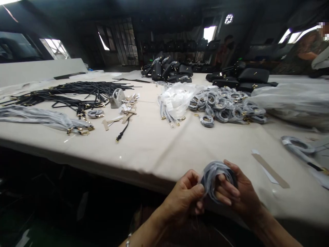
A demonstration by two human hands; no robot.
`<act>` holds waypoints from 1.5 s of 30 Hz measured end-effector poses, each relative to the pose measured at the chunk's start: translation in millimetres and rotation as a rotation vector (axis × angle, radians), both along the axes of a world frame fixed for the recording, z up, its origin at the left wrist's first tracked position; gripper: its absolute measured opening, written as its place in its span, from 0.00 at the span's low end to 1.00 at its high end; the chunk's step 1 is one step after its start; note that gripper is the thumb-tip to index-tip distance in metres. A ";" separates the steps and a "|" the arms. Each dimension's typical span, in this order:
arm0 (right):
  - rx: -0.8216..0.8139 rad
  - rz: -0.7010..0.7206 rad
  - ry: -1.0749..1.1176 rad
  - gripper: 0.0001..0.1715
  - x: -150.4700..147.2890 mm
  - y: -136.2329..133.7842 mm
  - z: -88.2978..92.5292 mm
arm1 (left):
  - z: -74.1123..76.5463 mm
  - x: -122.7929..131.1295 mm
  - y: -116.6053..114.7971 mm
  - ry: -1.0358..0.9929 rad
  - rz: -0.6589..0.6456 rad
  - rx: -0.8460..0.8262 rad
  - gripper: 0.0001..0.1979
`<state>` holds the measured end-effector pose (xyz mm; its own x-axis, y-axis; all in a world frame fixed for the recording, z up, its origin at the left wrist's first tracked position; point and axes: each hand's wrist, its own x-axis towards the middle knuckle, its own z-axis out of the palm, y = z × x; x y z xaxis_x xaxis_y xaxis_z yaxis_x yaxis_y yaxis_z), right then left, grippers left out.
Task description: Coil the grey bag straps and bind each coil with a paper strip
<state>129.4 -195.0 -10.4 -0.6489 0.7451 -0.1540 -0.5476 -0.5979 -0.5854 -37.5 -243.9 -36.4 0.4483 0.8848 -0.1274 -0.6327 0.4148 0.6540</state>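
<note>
A coiled strap point(212, 171), dark and wrapped in clear plastic, is held up just over the near edge of the table. My left hand point(189, 192) pinches the coil's left side between thumb and fingers. Around its right side is my right hand point(238, 188), with some fingers passed through the middle of the ring. To the right of my hands, a strip of brown card point(272, 170) lies on the cloth with white paper under it. Another wrapped strap point(298, 145), partly coiled, rests near the right edge.
A heap of wrapped coils point(223, 104) sits mid-table beside a plastic bag point(177, 99). Long black straps point(77, 91) and wrapped straps point(43, 118) spread leftward, near a tape dispenser point(117, 98). Black bags point(167, 68) are piled behind. A person point(303, 51) is at the far right.
</note>
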 end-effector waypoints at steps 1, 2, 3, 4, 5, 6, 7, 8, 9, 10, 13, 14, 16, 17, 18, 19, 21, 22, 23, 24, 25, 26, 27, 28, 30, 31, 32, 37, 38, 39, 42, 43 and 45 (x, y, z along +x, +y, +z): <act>0.000 -0.001 0.030 0.28 0.4 0.5 1.2 | 2.0 0.7 1.8 0.031 -0.014 -0.006 0.23; -0.002 -0.001 0.056 0.28 0.7 0.8 2.7 | 4.1 1.6 3.6 0.048 -0.016 -0.019 0.23; -0.008 -0.005 0.075 0.29 0.8 1.1 4.3 | 6.1 3.0 5.4 0.048 -0.006 -0.037 0.24; -0.018 -0.018 0.092 0.29 0.5 1.5 5.5 | 7.8 5.2 7.1 0.031 0.018 -0.057 0.24; -0.030 -0.036 0.109 0.30 0.0 2.1 6.2 | 9.0 7.9 8.7 0.008 0.048 -0.080 0.25; -0.045 -0.056 0.126 0.31 -0.9 2.9 6.3 | 9.8 11.0 10.1 -0.015 0.069 -0.101 0.25; -0.060 -0.078 0.148 0.31 -1.9 3.8 5.8 | 10.0 14.3 11.2 -0.033 0.083 -0.117 0.25; -0.073 -0.099 0.179 0.31 -3.0 4.8 5.0 | 10.0 17.4 12.1 -0.047 0.089 -0.128 0.25; -0.083 -0.120 0.216 0.31 -4.1 5.7 3.9 | 9.7 20.2 12.8 -0.059 0.089 -0.134 0.25; -0.090 -0.141 0.254 0.30 -5.1 6.5 2.9 | 9.6 22.5 13.3 -0.071 0.089 -0.133 0.26; -0.080 -0.171 0.316 0.28 -7.6 7.4 2.5 | 10.5 26.5 13.7 -0.069 0.087 -0.097 0.25; -0.069 -0.171 0.300 0.28 -8.1 7.3 3.3 | 11.2 27.4 13.7 -0.048 0.091 -0.071 0.24; -0.052 -0.180 0.232 0.28 -9.0 6.4 5.5 | 12.2 28.8 13.8 0.004 0.102 -0.013 0.22; -0.050 -0.191 0.196 0.29 -9.3 5.8 6.6 | 12.1 29.3 14.1 0.024 0.109 0.010 0.21; -0.052 -0.208 0.168 0.28 -9.6 5.0 7.3 | 11.7 29.4 14.7 0.037 0.121 0.025 0.20; -0.055 -0.222 0.154 0.27 -9.8 4.2 7.7 | 10.9 29.1 15.4 0.049 0.135 0.034 0.20; -0.052 -0.227 0.169 0.25 -9.8 2.5 7.3 | 9.8 26.9 16.7 0.097 0.164 0.052 0.21; -0.047 -0.224 0.194 0.24 -9.6 1.7 6.7 | 9.9 25.0 16.9 0.143 0.173 0.071 0.21; -0.041 -0.217 0.222 0.23 -9.3 1.1 6.2 | 10.8 22.8 16.6 0.203 0.182 0.097 0.21; -0.034 -0.210 0.243 0.23 -8.7 0.7 6.0 | 12.5 20.7 15.7 0.272 0.193 0.125 0.20; -0.028 -0.204 0.252 0.24 -7.9 0.4 6.0 | 15.0 18.7 14.0 0.342 0.208 0.157 0.19; -0.021 -0.202 0.247 0.25 -6.8 0.3 6.6 | 18.0 17.1 11.8 0.404 0.222 0.184 0.17; -0.012 -0.201 0.229 0.27 -5.4 0.4 7.5 | 21.2 16.0 9.3 0.456 0.229 0.206 0.15; -0.001 -0.202 0.200 0.28 -3.7 0.6 8.6 | 24.3 15.5 6.7 0.501 0.227 0.223 0.14; 0.021 -0.211 0.136 0.30 0.4 1.2 11.3 | 28.9 15.4 2.6 0.587 0.228 0.256 0.12; 0.029 -0.216 0.111 0.30 2.6 1.6 12.4 | 29.8 15.7 1.5 0.613 0.238 0.268 0.12; 0.034 -0.219 0.095 0.30 4.7 1.9 13.1 | 29.8 16.0 1.1 0.610 0.250 0.274 0.12; -0.001 -0.200 0.137 0.28 8.2 3.5 10.6 | 16.2 21.2 4.9 0.283 0.209 0.176 0.18; -0.014 -0.194 0.154 0.27 7.1 4.1 9.7 | 12.5 23.6 5.3 0.242 0.208 0.155 0.19; -0.025 -0.194 0.173 0.26 5.5 4.7 9.0 | 9.5 26.3 5.3 0.216 0.219 0.145 0.19; -0.039 -0.234 0.220 0.22 -0.1 6.4 9.5 | 6.1 33.9 3.8 0.162 0.276 0.171 0.15; -0.034 -0.253 0.227 0.23 -1.4 6.8 10.4 | 6.9 35.3 3.3 0.154 0.293 0.181 0.14; -0.018 -0.274 0.216 0.25 -2.7 7.1 12.7 | 10.4 35.7 2.8 0.165 0.295 0.177 0.13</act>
